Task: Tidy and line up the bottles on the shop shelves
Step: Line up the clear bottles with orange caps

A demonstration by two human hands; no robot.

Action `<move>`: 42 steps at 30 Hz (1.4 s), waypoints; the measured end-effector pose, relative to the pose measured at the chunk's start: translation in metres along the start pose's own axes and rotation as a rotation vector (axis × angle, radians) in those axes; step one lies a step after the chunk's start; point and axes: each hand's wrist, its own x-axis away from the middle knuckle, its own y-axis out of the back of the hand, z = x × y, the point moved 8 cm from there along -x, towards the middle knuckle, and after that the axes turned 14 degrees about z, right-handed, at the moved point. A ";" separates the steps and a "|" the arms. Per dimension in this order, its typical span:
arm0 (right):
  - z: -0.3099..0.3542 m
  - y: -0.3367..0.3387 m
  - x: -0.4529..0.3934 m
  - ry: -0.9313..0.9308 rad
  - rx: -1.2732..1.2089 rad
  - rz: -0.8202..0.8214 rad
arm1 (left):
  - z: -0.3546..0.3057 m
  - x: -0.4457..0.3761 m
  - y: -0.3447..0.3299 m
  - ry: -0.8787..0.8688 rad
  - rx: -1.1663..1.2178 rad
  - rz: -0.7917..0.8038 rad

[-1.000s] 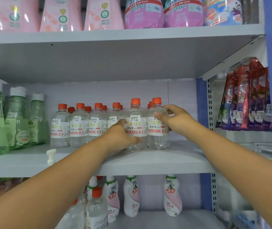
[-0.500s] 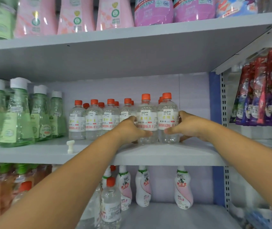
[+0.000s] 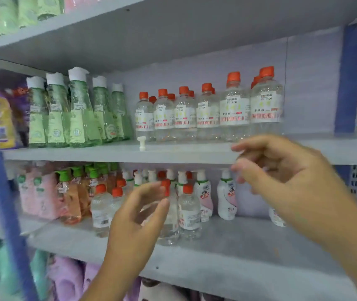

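- While both hands hang in front of the shelving, the left hand [image 3: 138,216] spreads its grip, empty, before clear orange-capped plastic bottles [image 3: 189,211] on the lower grey shelf [image 3: 238,246].
- Right hand [image 3: 281,170] is loosely curled, empty, blurred.
- Matching clear orange-capped bottles [image 3: 208,114] stand rowed on the middle grey shelf [image 3: 184,152], beside green white-capped bottles [image 3: 79,111].

Grey shelf boards [image 3: 194,153] on blue uprights [image 3: 349,79] stand against a pale lilac back panel [image 3: 312,83].
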 end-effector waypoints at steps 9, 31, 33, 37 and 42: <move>-0.221 -0.172 -0.001 -0.733 0.020 0.162 | 0.213 0.023 0.138 0.394 -0.210 -0.297; -0.165 -0.216 0.053 -0.849 0.087 -0.230 | 0.250 0.023 0.106 0.449 -0.019 0.255; -0.134 -0.216 0.052 -0.811 0.058 -0.189 | 0.219 0.037 0.113 0.373 0.062 0.283; -0.052 -0.207 0.029 -0.665 0.006 -0.084 | 0.137 0.047 0.134 0.131 0.111 0.278; 0.046 -0.156 -0.031 -0.390 -0.016 -0.083 | 0.036 -0.002 0.172 -0.113 0.169 0.169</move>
